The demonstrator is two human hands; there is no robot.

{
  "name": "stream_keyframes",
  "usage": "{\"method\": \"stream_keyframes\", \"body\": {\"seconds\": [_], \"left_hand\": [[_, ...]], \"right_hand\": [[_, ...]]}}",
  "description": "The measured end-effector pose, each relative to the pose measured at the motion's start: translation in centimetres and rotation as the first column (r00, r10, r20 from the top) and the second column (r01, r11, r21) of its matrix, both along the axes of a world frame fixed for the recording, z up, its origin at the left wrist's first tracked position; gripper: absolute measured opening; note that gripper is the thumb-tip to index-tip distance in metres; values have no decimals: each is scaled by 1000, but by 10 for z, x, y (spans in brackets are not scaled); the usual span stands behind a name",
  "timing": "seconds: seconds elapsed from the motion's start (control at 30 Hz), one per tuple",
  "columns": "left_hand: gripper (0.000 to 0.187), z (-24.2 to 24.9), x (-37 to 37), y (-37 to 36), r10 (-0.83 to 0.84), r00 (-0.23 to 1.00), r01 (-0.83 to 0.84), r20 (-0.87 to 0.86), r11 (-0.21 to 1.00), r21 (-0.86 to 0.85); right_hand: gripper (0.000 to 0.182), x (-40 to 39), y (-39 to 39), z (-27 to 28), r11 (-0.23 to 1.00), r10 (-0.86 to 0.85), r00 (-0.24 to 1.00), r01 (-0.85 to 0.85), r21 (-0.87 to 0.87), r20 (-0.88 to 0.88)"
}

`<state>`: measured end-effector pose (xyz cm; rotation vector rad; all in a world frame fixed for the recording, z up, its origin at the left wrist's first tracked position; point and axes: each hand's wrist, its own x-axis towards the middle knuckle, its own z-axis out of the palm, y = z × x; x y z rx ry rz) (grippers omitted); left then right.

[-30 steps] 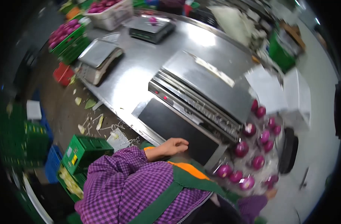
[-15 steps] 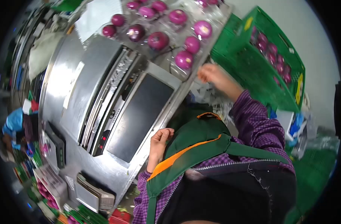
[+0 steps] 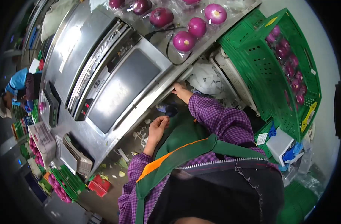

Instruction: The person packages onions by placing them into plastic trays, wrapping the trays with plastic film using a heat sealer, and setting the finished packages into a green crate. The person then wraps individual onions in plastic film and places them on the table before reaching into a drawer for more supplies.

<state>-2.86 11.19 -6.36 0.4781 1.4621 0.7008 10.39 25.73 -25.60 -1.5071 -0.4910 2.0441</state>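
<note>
My left hand is in front of the green apron, its fingers pinched together; what they hold, if anything, is too small to name. My right hand reaches to the underside of the steel table's edge, and its fingertips are hidden there. On the table beside my hands lies a wrapping machine with a dark flat plate and red lit digits. Purple onions in clear film lie on the table above it.
A green crate of wrapped onions stands at the right, with white plastic film in a bin beside it. Scales and a red basket are lower left. A co-worker in blue is far left.
My right hand has moved from beside the onions down and left to the table's edge. The view has shifted, showing more floor and more of the crate.
</note>
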Motion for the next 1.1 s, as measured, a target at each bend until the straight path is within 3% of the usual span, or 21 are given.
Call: {"method": "stream_keyframes", "body": {"seconds": [0.07, 0.17, 0.3, 0.33, 0.43, 0.5, 0.53, 0.6, 0.67, 0.73, 0.77, 0.8, 0.87, 0.9, 0.93, 0.97, 1.0, 1.07, 1.1], "left_hand": [[21, -10, 15, -6, 121, 992, -121, -26, 993, 3], [20, -23, 29, -7, 348, 937, -350, 39, 934, 69], [30, -40, 48, 17, 592, 804, -595, 64, 801, 64], [43, -44, 50, 24, 561, 824, -564, 77, 825, 27], [55, -90, 57, 35, 533, 843, -531, 77, 846, -40], [71, -130, 61, 46, 488, 872, -459, -41, 784, -418], [71, -137, 64, 52, 494, 868, -460, -35, 778, -427], [72, -149, 63, 61, 347, 933, -334, -94, 741, -583], [72, -174, 59, 62, 409, 909, -365, -78, 691, -624], [38, -221, 54, 50, 718, 694, -557, 52, 582, -593], [28, -213, 49, 53, 756, 632, -589, 170, 612, -529], [28, -201, 44, 59, 762, 627, -591, 165, 602, -537], [29, -180, 32, 70, 805, 499, -649, 322, 593, -476], [29, -176, 26, 74, 808, 497, -653, 317, 589, -477], [26, -172, 20, 79, 756, 555, -657, 346, 654, -375], [24, -169, 15, 82, 701, 613, -652, 366, 710, -268], [24, -162, 12, 86, 703, 613, -654, 360, 708, -268], [24, -153, 8, 93, 642, 727, -676, 244, 732, 90], [27, -156, 4, 92, 643, 719, -673, 265, 738, 35]], "right_hand": [[45, 4, -10, 19, 998, -49, 998, 50, 44, -26], [31, 21, -28, 38, 986, -106, 993, 111, -120, 48], [32, 64, -53, 67, 957, -19, 980, 76, -281, 199], [32, 76, -59, 75, 952, 20, 978, 45, -303, 206], [32, 103, -71, 76, 946, 66, 978, 2, -324, 199], [35, 112, -75, 70, 962, 86, 986, -45, -270, 142], [35, 116, -73, 77, 960, 94, 984, -49, -277, 152], [42, 122, -65, 94, 920, 279, 959, -250, -302, 58], [49, 133, -57, 102, 879, 385, 916, -327, -346, 113], [49, 147, -39, 119, 638, 707, 696, -705, -309, -126], [46, 142, -30, 137, 599, 773, 629, -768, -228, -86], [39, 143, -25, 138, 585, 803, 594, -801, -123, -48], [31, 138, -11, 125, 564, 812, 561, -825, 29, 160], [29, 134, -3, 115, 481, 793, 493, -867, 130, 358], [27, 123, 5, 119, 376, 721, 428, -902, 211, 545], [24, 115, 14, 125, 223, 660, 293, -956, 192, 691], [24, 107, 14, 110, 222, 664, 295, -955, 196, 687], [25, 93, 21, 71, -118, 647, 85, -971, 209, 758], [31, 83, 27, 64, -246, 715, -84, -959, 137, 694]]}}
